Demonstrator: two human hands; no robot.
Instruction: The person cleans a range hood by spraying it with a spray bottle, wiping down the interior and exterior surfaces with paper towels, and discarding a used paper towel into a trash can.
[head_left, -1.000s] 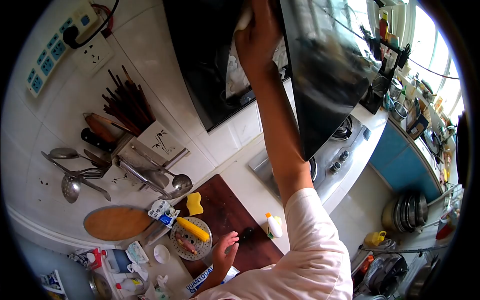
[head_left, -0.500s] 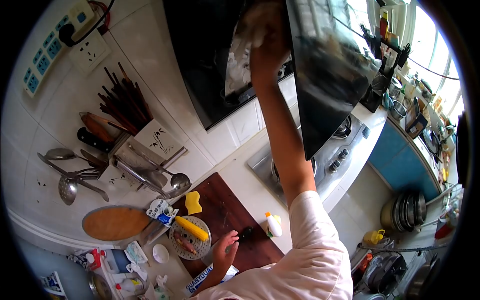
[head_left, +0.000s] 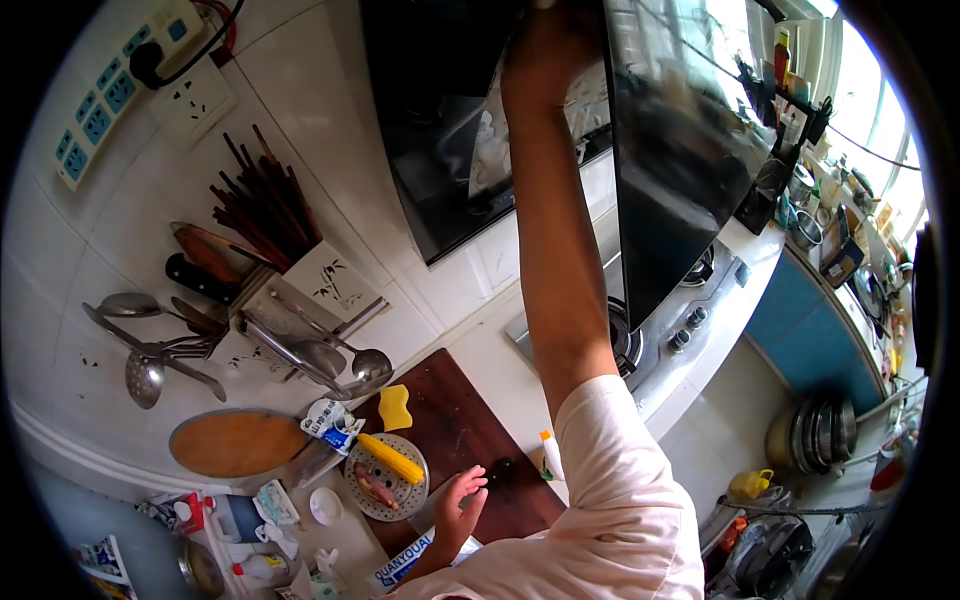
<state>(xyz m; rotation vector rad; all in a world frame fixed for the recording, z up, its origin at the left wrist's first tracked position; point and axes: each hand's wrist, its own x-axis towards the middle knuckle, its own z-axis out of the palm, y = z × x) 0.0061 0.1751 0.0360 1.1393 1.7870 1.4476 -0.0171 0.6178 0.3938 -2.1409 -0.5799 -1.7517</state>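
Note:
My right hand [head_left: 553, 58] is raised into the dark recess of the range hood [head_left: 470, 215], behind its tilted glass panel [head_left: 665, 150]. It is in deep shadow, and the top edge cuts it off; a bit of what looks like a pale cloth shows at its fingers. My left hand [head_left: 461, 508] hangs over the near part of the dark wooden cutting board [head_left: 440, 410], fingers apart and holding nothing. Beside it lie a perforated steel plate [head_left: 405, 500] with a corn cob [head_left: 390, 458] and a pinkish-brown piece of food [head_left: 374, 487], and a yellow sponge [head_left: 395, 407].
Below the hood sits a gas stove [head_left: 650, 345]. A bottle with an orange cap [head_left: 551, 455] stands by the board. Utensils, knives and chopsticks [head_left: 265, 205] hang in wall holders at left. A wooden board [head_left: 240, 443] leans on the wall. Stacked pots [head_left: 815, 430] stand at right.
My right hand has moved up and deeper into the hood, taking the pale cloth mostly out of sight. My left hand stays over the board. The view has shifted slightly.

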